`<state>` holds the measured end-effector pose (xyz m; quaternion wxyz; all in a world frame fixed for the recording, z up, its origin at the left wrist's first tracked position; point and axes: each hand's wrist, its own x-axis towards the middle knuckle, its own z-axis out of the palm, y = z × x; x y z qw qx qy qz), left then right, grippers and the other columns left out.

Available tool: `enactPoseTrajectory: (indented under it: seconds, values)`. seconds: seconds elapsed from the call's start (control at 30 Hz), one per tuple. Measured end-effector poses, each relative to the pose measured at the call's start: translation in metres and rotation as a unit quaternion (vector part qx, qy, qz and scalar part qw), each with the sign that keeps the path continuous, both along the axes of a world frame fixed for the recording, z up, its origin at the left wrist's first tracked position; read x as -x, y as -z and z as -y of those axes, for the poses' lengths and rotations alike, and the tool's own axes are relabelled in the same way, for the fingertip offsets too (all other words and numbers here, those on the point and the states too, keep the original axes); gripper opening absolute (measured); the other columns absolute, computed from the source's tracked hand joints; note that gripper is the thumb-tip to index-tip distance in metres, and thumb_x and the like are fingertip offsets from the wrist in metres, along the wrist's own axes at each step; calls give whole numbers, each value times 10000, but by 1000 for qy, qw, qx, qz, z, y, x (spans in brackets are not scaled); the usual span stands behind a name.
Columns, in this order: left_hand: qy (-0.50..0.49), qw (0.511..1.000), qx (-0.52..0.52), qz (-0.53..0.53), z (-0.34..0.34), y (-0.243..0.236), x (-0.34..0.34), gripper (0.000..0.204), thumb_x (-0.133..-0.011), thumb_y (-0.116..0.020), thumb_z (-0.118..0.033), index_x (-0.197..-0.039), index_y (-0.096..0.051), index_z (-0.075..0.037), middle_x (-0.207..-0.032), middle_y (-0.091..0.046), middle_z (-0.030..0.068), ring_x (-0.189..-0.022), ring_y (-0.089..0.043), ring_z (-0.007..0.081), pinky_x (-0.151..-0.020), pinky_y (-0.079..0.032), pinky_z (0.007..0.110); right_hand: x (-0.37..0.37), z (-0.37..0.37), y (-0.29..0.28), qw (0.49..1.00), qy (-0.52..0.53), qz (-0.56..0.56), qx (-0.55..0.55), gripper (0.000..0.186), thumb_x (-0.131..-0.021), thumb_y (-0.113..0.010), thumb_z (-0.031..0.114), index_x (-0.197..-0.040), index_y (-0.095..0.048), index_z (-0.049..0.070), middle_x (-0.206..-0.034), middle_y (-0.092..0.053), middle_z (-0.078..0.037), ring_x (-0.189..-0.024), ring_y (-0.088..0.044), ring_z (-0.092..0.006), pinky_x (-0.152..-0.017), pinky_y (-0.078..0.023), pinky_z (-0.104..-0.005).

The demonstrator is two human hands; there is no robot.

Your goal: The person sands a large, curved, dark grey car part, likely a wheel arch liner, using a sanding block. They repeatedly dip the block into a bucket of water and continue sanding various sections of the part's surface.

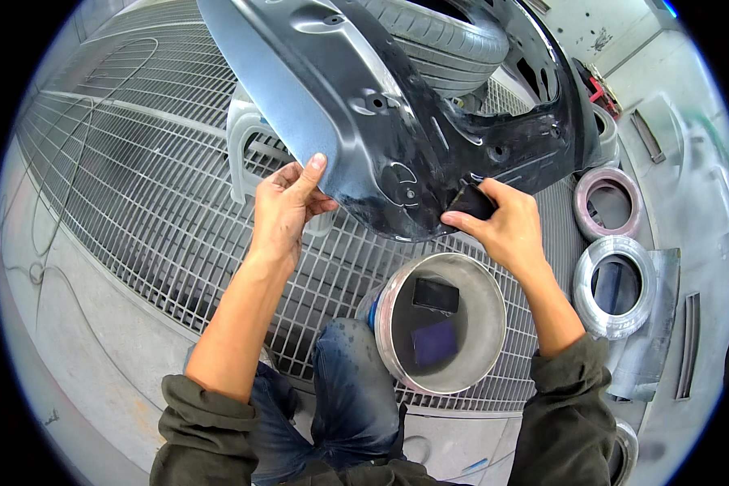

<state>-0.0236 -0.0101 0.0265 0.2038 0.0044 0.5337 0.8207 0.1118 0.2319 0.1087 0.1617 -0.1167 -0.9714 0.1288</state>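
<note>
A large black car body panel [389, 154] with a grey-blue outer strip slants across the space before me. My left hand [287, 198] grips its lower left edge, thumb on top and fingers curled beneath. Between the thumb and fingers of my right hand [506, 227] is a black piece of sandpaper [471, 202], pressed against the panel's lower edge. Below the panel stands a round bucket [385, 328]. A black rectangular pad [436, 296] and a purple pad [435, 343] lie inside it, seemingly in water.
A tyre [449, 49] rests behind the panel, and a grey plastic stool [239, 150] stands under its left side. Metal floor grating [162, 121] spreads beneath. To the right are a reddish ring [583, 198] and a silver-sprayed tyre [644, 283]. A hose [81, 154] trails at left.
</note>
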Motion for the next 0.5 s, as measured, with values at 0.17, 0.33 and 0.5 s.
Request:
enactPoseTrajectory:
  seconds: [0.17,0.33,0.5]
  values:
    - [7,1000,-16,-1,0,1,1,387,-944,-760,-389,-1023,-678,-19,-831,-683,32,-694,-638,112,-707,-567,273,0,3,-22,977,13,-190,94,297,-880,-682,42,-1170,-616,42,-913,-693,-104,-767,-666,-193,-723,-526,-329]
    - [-3,1000,-16,0,1,-1,0,386,-944,-764,-382,-1002,-683,-10,-830,-678,40,-693,-632,122,-714,-565,283,24,16,6,943,-165,-264,-119,401,-729,-655,-67,-1103,-722,60,-1106,-736,-128,-1034,-711,-315,-921,-576,-396]
    - [5,999,-33,9,-4,5,-1,359,-948,-756,-373,-1035,-661,-37,-821,-698,19,-669,-660,101,-665,-575,263,-4,49,44,964,-203,-92,-144,752,-863,-741,262,-1462,-456,-93,-1560,-417,-281,-1468,-396,-416,-1202,-340,-490]
